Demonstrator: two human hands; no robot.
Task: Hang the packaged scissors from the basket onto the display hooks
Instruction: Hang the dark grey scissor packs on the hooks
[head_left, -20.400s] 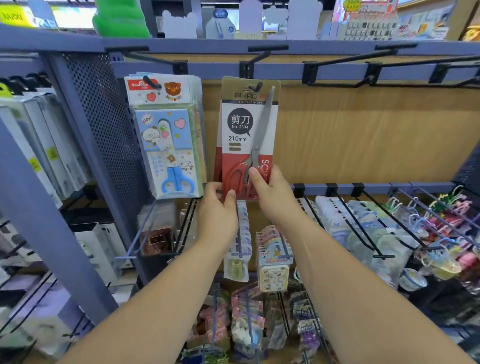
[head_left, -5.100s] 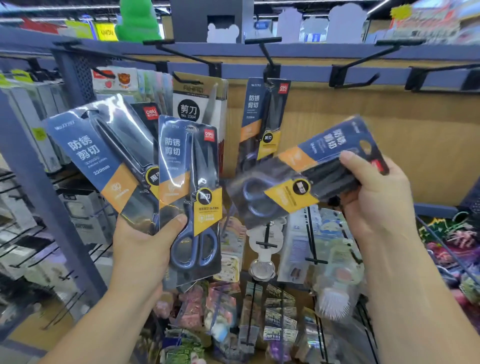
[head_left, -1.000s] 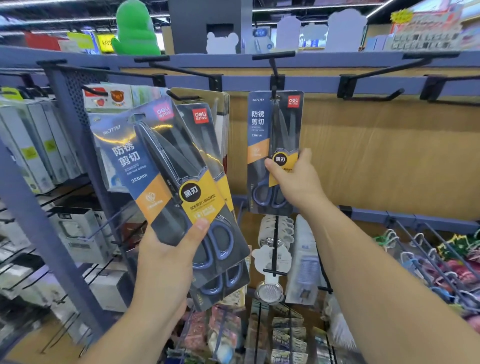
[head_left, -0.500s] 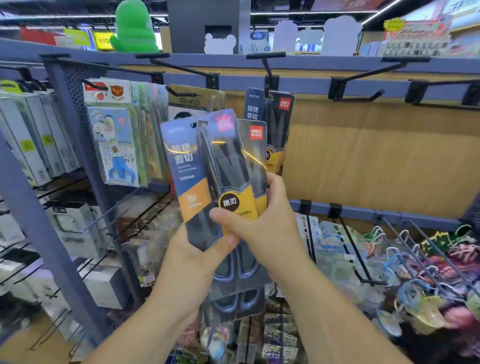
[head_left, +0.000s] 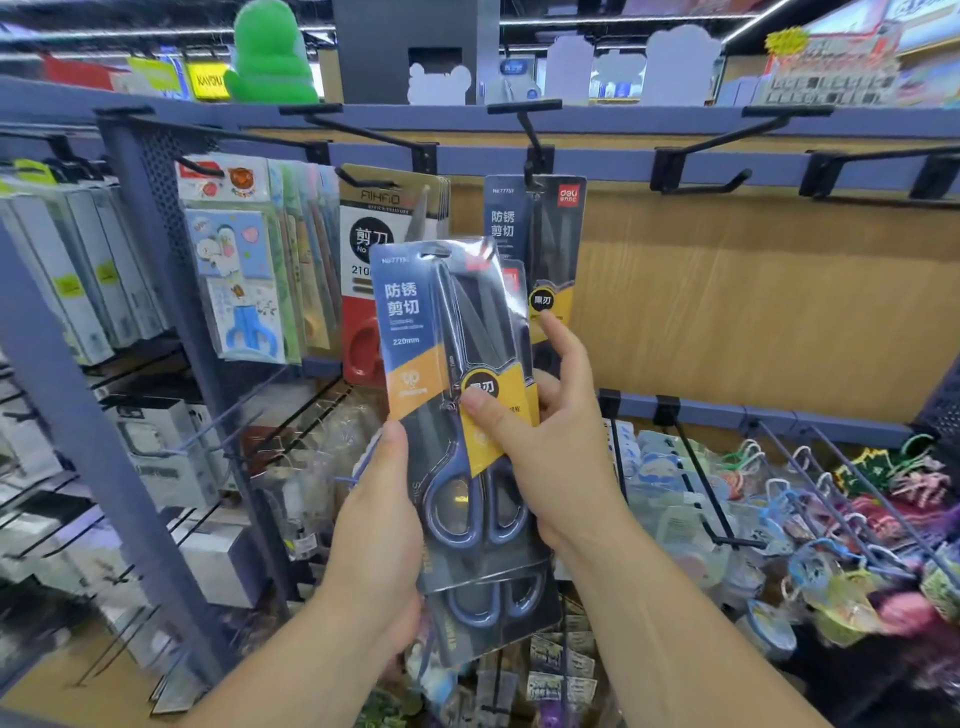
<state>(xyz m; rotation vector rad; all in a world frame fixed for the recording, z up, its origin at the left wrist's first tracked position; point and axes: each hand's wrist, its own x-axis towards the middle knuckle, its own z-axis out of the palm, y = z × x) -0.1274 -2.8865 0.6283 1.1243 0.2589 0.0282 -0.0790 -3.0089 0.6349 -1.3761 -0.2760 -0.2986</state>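
— What stands behind the grip?
— A wooden back panel (head_left: 753, 312); just above the hands a hung scissors pack (head_left: 550, 228) dangles from a black hook (head_left: 530, 135).
— And in the grip itself?
— Two stacked packs (head_left: 498, 608), upright. The left hand (head_left: 379, 530) clasps their left edge, thumb in front; the right hand (head_left: 550, 457) pinches the front pack (head_left: 415, 332), thumb on its yellow label (head_left: 479, 451).

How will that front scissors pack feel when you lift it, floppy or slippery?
Probably stays stiff: the scissors pack stands straight though the right hand pinches only its middle. Its shiny plastic front looks slippery, so it might slide. The long scissors inside likely make it heavy for its size.
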